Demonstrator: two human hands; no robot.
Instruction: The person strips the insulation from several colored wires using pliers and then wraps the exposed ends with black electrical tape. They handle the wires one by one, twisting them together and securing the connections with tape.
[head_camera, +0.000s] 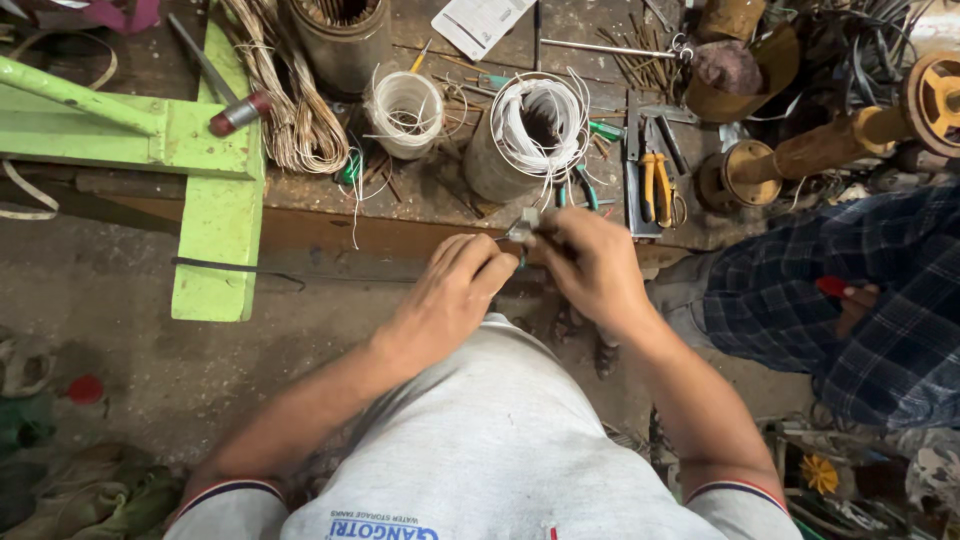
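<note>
Nearest the camera: the wearer's grey shirt front, both bare forearms reaching forward over a stained, dusty concrete floor (110, 330). Left hand (445, 300): fingers curled, tips pinched toward a small grey metal piece (522, 226) at the bench edge. Right hand (592, 265): closed on the same piece from the other side; the piece sits between the two hands, just in front of the bench, with a thin white wire running off it. Floor, lower left: crumpled green cloth (90, 495) and a small red disc (85, 389). Right: another person's leg in blue checked cloth (850, 300), close beside the right forearm, crowding that side. Next: worn wooden workbench (330, 215), its top scarred and littered. On it, directly behind the hands: motor stator wound with white wire (530, 135); to its left a second, smaller stator with white wire (403, 112); yellow-handled pliers (657, 187) to the right. Left: pale green painted metal frame (215, 190) overhanging the bench edge, a red-tipped rod (238, 113) resting on it. Farther back: hank of tan copper wire (290, 100), dark cylindrical housing (342, 40), white paper sheet (480, 22), rusty shaft with wheel (860, 130).
</note>
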